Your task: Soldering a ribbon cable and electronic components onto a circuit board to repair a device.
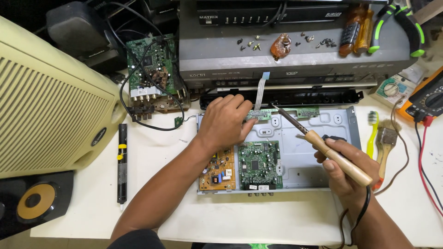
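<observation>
My right hand (347, 171) grips a soldering iron (339, 159) by its wooden handle, with the metal tip resting on a narrow green circuit strip (295, 112) at the back edge of an opened metal chassis (318, 138). My left hand (224, 122) presses down on the left end of that strip, fingers curled over it. Inside the chassis sit a green circuit board (259, 165) and an orange-brown power board (218, 177). A white ribbon cable (260, 90) runs up from the strip.
A grey player (295, 60) behind carries loose screws, screwdrivers and green-handled pliers (400, 27). Another green board (150, 74) with black wires lies at the left. A cream speaker (46, 101), a desoldering pump (122, 161), a toothbrush (372, 133), a brush (386, 143) and a multimeter (427, 99) surround the work.
</observation>
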